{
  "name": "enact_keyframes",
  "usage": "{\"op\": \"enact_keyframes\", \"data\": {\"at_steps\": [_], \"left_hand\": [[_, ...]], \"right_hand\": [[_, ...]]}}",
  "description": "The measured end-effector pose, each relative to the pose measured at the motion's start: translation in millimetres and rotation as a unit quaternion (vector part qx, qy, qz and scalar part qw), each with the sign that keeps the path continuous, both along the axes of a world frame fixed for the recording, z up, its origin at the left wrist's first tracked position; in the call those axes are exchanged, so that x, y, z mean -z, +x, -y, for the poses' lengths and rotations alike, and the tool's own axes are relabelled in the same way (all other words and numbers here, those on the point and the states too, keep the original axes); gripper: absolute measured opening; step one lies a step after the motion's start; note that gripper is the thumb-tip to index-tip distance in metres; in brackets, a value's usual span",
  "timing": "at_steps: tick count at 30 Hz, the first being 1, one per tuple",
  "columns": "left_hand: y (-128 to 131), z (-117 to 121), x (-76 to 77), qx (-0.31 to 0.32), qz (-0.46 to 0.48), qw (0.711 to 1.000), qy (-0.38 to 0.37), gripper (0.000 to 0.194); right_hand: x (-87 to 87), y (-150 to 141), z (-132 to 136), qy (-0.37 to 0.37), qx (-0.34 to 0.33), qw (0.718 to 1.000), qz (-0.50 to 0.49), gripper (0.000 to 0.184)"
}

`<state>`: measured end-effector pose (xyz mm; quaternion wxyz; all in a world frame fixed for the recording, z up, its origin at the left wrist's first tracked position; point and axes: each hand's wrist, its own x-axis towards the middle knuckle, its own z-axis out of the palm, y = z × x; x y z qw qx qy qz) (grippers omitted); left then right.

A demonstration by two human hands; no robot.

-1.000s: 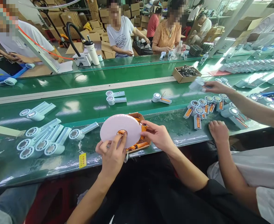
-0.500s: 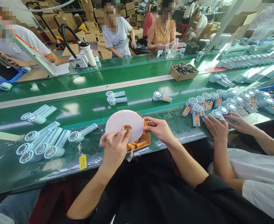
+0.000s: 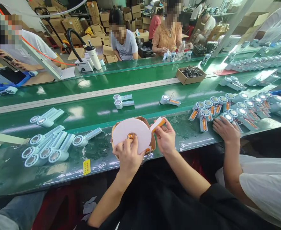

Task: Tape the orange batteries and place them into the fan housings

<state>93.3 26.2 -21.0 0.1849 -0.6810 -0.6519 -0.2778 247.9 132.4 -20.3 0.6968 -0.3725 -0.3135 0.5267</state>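
one box (image 3: 147, 121) of orange cells (image 3: 149, 149)

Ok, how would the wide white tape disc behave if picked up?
The disc looks stiff, showing no sag in the left hand. Being round, it would probably roll if stood on edge. Being open in the middle, it should be easy to grip.

No legible word, brand or number anywhere. Left of the left hand (image 3: 129, 155), along the near edge of the tabletop (image 3: 66, 170), a yellow label (image 3: 86, 167) with dark characters, too small and blurred to make out. Ahead of the same hand, across the green surface, rows of dark lettering on a person's pale shirt (image 3: 126, 48), likewise unreadable. Farther left, on a white bottle (image 3: 94, 57), small dark marks, too faint to read.
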Motion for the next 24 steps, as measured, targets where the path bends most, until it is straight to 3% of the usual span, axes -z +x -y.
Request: {"op": "enact_keyframes", "data": {"at_steps": [3, 6, 10, 12, 15, 17, 21, 24], "left_hand": [[-23, 2, 2.1, 0.044, -0.011, 0.996, -0.077, 0.063], [-63, -25, -14.5, 0.103, -0.006, 0.976, -0.194, 0.073], [-98, -114, -46.1, 0.114, 0.046, 0.932, -0.341, 0.042], [-100, -169, -52.3, 0.081, 0.05, 0.935, -0.343, 0.045], [-98, -237, -46.2, 0.025, 0.026, 0.945, -0.325, 0.047], [-97, -266, -37.4, 0.008, 0.002, 0.943, -0.333, 0.046], [-95, -288, -22.0, 0.046, -0.058, 0.931, -0.359, 0.037], [-87, -295, -14.1, 0.106, -0.096, 0.915, -0.377, 0.032]], "right_hand": [[-13.1, 57, -45, 0.066, 0.12, 0.991, 0.008, 0.039], [-24.5, 97, -64, 0.089, 0.135, 0.987, 0.013, 0.033], [-16.4, 94, -42, 0.061, 0.077, 0.995, 0.013, 0.055], [-6.3, 83, -28, 0.03, 0.064, 0.997, -0.007, 0.064], [6.8, 77, -15, 0.004, 0.074, 0.997, -0.034, 0.065], [12.9, 84, -9, -0.003, 0.084, 0.995, -0.044, 0.063], [19.9, 117, -1, -0.014, 0.11, 0.993, -0.042, 0.059], [16.9, 132, -12, -0.009, 0.132, 0.991, -0.022, 0.059]]}}
